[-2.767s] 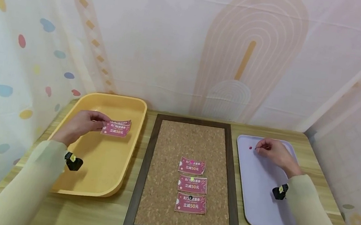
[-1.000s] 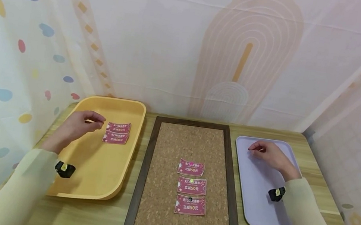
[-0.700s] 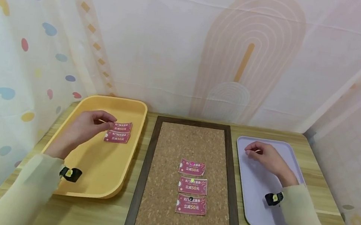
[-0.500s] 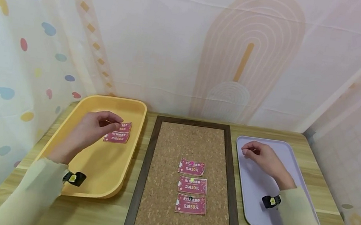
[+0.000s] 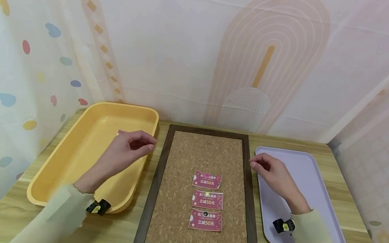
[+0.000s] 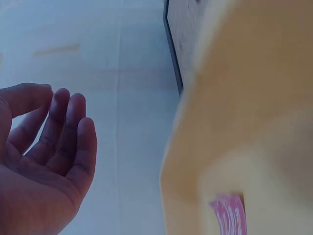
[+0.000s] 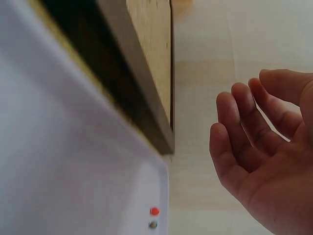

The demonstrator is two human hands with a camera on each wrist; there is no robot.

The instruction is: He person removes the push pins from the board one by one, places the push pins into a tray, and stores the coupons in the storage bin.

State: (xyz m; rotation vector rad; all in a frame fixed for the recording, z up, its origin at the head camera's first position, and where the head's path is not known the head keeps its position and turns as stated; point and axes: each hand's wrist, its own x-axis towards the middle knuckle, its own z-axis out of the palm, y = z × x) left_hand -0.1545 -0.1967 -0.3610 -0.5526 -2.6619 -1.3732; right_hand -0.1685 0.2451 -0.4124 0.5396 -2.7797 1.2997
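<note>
My left hand [image 5: 133, 146] hovers over the right rim of the yellow tray [image 5: 30, 194], fingers loosely bent; the left wrist view shows nothing in it. It mostly hides the pink coupons in that tray; one corner of a coupon [image 5: 121, 132] shows, and a coupon [image 6: 230, 215] appears in the left wrist view. My right hand [image 5: 270, 171], loosely curled with nothing visible in it, is between the corkboard's [image 5: 209, 151] right frame and the lilac tray [image 5: 314, 217]. In that tray the right wrist view shows a red pushpin [image 7: 154, 211] and a greenish pushpin [image 7: 153, 225].
Three pink coupons are pinned in a column on the corkboard: the top coupon [image 5: 207, 180] with a pink pin, the middle coupon [image 5: 208, 201] with a yellow-green one, the bottom coupon [image 5: 205, 222] with a black one. A patterned curtain [image 5: 189, 48] hangs behind the table.
Earlier my left hand held a coupon in the yellow tray; it let go and moved right. My right hand lifted from beside the pushpins and moved left towards the board.
</note>
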